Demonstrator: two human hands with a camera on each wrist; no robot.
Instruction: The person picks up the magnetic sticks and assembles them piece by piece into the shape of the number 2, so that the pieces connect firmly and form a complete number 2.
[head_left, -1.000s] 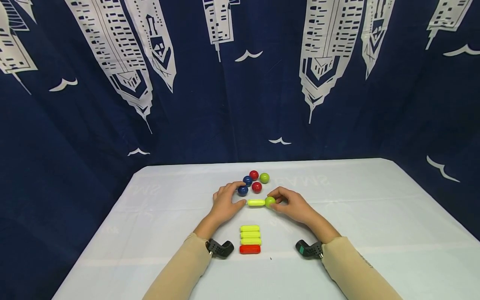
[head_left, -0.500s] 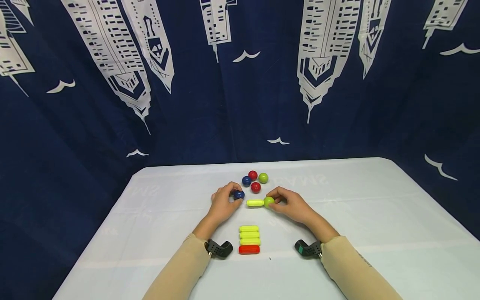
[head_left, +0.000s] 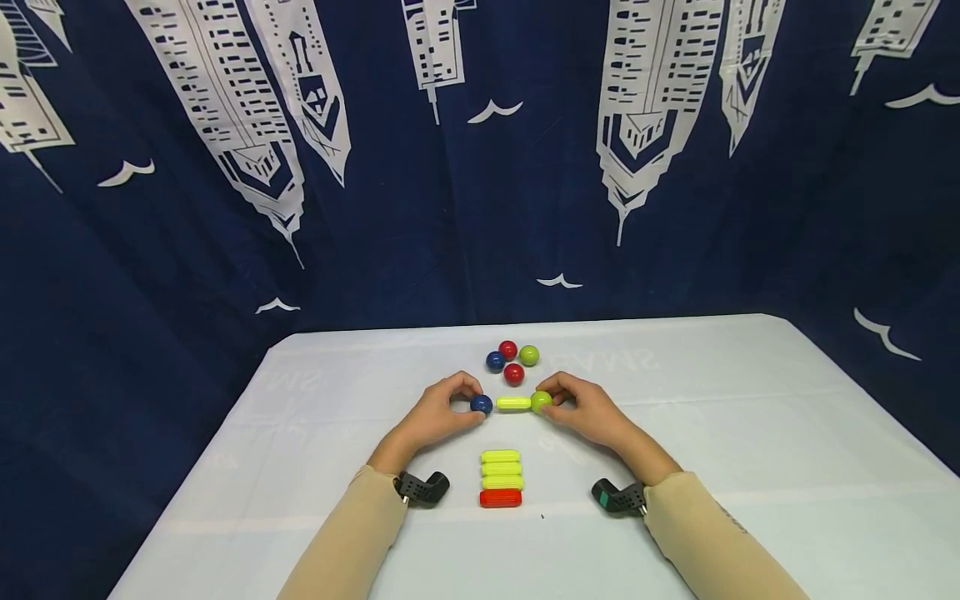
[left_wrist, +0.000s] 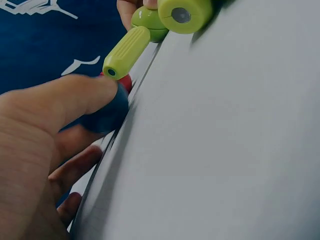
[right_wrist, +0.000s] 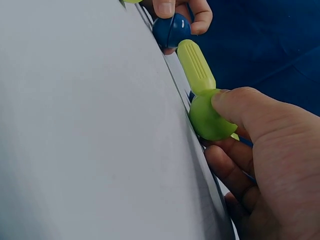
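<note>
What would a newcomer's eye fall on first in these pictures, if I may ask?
Probably the dark blue backdrop, with white buildings printed upside down, behind the white table. Next, around mid-table, the left hand pinches a blue ball and the right hand a green ball, with a yellow-green rod between the balls.

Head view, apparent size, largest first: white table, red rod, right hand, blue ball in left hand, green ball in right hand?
1. white table
2. right hand
3. red rod
Unranked, smallest: blue ball in left hand and green ball look alike; fingers partly cover the green one.
</note>
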